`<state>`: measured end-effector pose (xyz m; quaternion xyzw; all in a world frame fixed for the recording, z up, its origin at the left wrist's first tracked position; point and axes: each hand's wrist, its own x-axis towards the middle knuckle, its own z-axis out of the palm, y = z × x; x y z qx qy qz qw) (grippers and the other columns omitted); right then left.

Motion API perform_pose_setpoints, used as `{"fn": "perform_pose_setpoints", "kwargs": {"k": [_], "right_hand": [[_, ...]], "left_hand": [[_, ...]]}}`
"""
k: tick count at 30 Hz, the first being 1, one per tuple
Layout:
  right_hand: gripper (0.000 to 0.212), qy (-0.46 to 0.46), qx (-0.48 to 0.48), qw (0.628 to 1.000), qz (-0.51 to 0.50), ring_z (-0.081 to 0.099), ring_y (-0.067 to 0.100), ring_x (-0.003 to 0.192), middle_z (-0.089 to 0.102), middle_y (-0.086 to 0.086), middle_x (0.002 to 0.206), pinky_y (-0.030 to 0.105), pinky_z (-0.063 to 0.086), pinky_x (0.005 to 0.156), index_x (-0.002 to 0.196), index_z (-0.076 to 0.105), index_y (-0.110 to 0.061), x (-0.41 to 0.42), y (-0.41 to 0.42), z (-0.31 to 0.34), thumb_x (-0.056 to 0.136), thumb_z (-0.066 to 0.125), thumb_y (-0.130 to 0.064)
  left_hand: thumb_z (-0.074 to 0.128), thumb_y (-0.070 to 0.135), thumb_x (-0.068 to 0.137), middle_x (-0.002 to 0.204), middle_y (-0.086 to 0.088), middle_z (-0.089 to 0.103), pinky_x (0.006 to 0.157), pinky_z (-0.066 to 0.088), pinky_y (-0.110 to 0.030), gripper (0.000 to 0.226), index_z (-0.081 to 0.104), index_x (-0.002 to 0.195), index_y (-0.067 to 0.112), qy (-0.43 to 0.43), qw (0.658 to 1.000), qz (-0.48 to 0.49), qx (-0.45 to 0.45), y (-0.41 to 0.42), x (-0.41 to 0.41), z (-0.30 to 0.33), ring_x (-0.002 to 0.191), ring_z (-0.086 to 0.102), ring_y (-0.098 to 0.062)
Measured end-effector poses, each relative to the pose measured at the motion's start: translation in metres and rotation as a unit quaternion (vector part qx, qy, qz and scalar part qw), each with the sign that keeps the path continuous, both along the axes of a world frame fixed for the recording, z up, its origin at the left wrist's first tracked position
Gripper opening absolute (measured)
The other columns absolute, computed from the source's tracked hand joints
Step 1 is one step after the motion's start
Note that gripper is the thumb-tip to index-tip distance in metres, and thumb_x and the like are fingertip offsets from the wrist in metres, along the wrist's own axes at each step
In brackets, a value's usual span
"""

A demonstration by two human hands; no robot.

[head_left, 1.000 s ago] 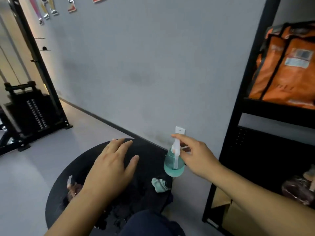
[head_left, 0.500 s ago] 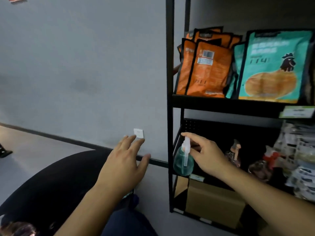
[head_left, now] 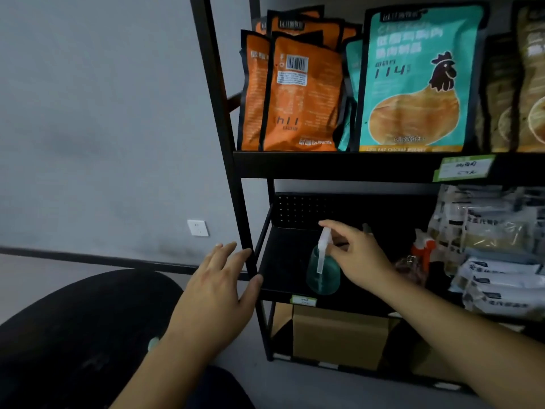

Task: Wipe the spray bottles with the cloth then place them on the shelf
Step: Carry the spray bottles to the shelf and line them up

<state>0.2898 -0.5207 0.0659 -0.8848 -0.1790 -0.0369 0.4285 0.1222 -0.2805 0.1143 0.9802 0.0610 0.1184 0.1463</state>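
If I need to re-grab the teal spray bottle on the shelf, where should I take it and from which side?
Probably by the white pump neck, from the front right, as the right hand pinches it now. The spray bottle stands upright, its round belly is wide and smooth, and the shelf front is open there.

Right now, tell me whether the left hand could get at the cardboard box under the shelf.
Probably yes. The left hand is open and empty beside the shelf's post, and the cardboard box shows an unobstructed front below the teal spray bottle.

Lower left, a round black table [head_left: 88,320] is cut off by the frame edge; the left hand [head_left: 215,293] hides a teal cloth [head_left: 153,343].
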Motion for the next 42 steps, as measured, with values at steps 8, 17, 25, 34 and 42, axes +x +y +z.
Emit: {"fn": "perform_pose_setpoints", "kwargs": {"k": [8,17,25,34,42], "right_hand": [[0.051,0.041,0.008,0.998,-0.044,0.067,0.01,0.099,0.068,-0.013,0.116,0.042,0.06,0.091,0.136,0.055,-0.054,0.038,0.009,-0.034,0.098,0.067,-0.021],[0.052,0.039,-0.046,0.994,-0.09,0.071,0.023,0.081,0.073,0.0,0.126,0.011,0.038,0.053,0.152,0.048,-0.037,0.064,0.02,-0.04,0.104,0.058,-0.022],[0.055,0.06,-0.066,0.992,-0.093,0.071,0.017,0.087,0.065,0.002,0.141,-0.009,0.031,0.069,0.156,0.042,-0.035,0.063,0.019,-0.034,0.105,0.056,-0.02],[0.059,0.054,-0.092,0.993,-0.058,0.051,0.025,0.133,0.051,-0.001,0.147,0.051,0.038,0.114,0.152,0.036,-0.048,0.041,0.007,-0.024,0.102,0.059,-0.025],[0.05,-0.001,-0.076,0.997,0.019,0.049,0.018,0.132,0.045,-0.004,0.145,0.015,0.021,0.086,0.154,0.043,-0.035,-0.019,0.014,0.033,0.108,0.054,-0.019]], "left_hand": [[0.042,0.062,0.104,0.172,0.011,0.028,0.125,0.017,-0.027,0.063,0.037,0.161,0.037,0.014,1.0,-0.011,0.004,0.009,0.028,-0.021,0.162,0.014,-0.011],[0.04,0.064,0.102,0.171,0.013,0.028,0.127,0.03,-0.035,0.063,0.039,0.16,0.039,0.028,0.999,-0.019,-0.012,0.014,0.047,-0.028,0.161,0.018,-0.01],[0.043,0.062,0.104,0.172,0.012,0.027,0.127,0.027,-0.033,0.062,0.037,0.161,0.039,0.024,1.0,-0.013,-0.011,0.014,0.044,-0.02,0.162,0.017,-0.011],[0.044,0.062,0.105,0.173,0.015,0.02,0.127,0.024,-0.033,0.061,0.031,0.162,0.042,0.0,1.0,0.004,0.004,0.01,0.016,0.015,0.162,0.014,-0.011],[0.048,0.058,0.105,0.173,0.01,0.026,0.127,0.025,-0.035,0.062,0.036,0.162,0.036,-0.041,0.999,0.035,-0.003,0.014,-0.032,0.044,0.162,0.015,-0.012]]}}
